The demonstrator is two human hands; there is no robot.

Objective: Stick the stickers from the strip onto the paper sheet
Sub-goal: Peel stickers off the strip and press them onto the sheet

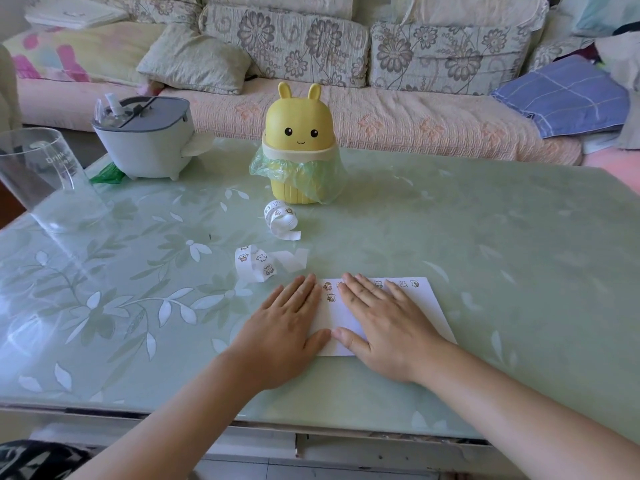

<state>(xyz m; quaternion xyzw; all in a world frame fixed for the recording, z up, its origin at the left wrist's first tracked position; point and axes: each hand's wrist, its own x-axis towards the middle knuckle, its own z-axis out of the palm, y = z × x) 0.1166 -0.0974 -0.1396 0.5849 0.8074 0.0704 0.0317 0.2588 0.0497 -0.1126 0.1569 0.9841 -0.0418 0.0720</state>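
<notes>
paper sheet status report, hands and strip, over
Left hand flat at left edge of paper sheet, right hand flat on it. Stickers along its top. Strip loose on table, unheld.

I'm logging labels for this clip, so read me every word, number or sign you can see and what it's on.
"Drink": on the clear cup; the line under it is too blurred to read.
Stickers on the paper sheet and on the loose strips: tiny cartoon pictures, no readable lettering.
</notes>
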